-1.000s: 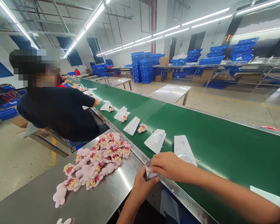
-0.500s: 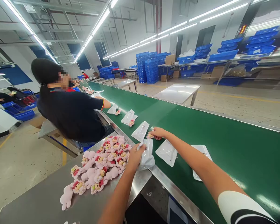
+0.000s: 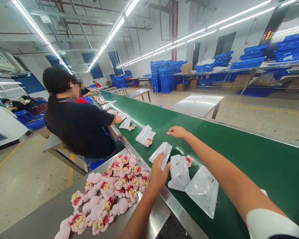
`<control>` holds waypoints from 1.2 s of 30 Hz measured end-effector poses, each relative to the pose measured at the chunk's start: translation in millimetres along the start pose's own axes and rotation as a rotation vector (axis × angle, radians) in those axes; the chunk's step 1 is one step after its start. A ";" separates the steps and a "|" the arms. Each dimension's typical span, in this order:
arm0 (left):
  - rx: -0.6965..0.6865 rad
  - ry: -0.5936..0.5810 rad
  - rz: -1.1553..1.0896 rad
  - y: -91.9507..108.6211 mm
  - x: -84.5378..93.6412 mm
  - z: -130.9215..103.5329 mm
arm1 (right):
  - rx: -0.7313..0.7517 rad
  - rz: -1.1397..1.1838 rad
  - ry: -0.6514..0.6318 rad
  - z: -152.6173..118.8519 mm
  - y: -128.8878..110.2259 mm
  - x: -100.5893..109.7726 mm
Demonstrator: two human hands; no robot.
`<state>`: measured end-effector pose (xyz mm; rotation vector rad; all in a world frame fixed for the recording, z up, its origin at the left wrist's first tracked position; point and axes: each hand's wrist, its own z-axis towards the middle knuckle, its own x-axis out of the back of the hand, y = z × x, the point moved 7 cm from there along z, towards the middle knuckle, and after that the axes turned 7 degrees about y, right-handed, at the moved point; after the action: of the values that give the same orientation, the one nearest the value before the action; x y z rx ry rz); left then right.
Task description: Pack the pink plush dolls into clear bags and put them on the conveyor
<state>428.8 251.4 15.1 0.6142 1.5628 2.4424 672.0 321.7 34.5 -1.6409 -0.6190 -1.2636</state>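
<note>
The person's two bare hands are well apart over a long green conveyor belt with a metal edge. The left hand has its thumb parted from its fingers, in front of a flat white printed pouch; whether it touches the pouch cannot be told. The right hand hangs above the belt farther out, fingers bunched together; nothing shows in it, though its grip cannot be told.

Just beyond the left fingertips lies a second, fuller white pouch, a small pink plush doll with a red bow at its upper corner. A third, glossy white pouch lies beside it, nearer the person. Farther along, another white pouch has a similar doll at its lower corner.

On the grey metal worktop, left of the belt, similar pink dolls form a heap. Beyond sits a co-worker in a dark shirt.
</note>
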 end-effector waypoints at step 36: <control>0.523 0.261 -0.903 43.1 -73.6 -41.7 | -0.077 0.829 0.238 -229.3 28.7 -8.8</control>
<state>480.0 171.7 20.6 -0.3389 1.9924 1.4819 588.7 106.3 21.4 -1.5231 0.2580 -0.8350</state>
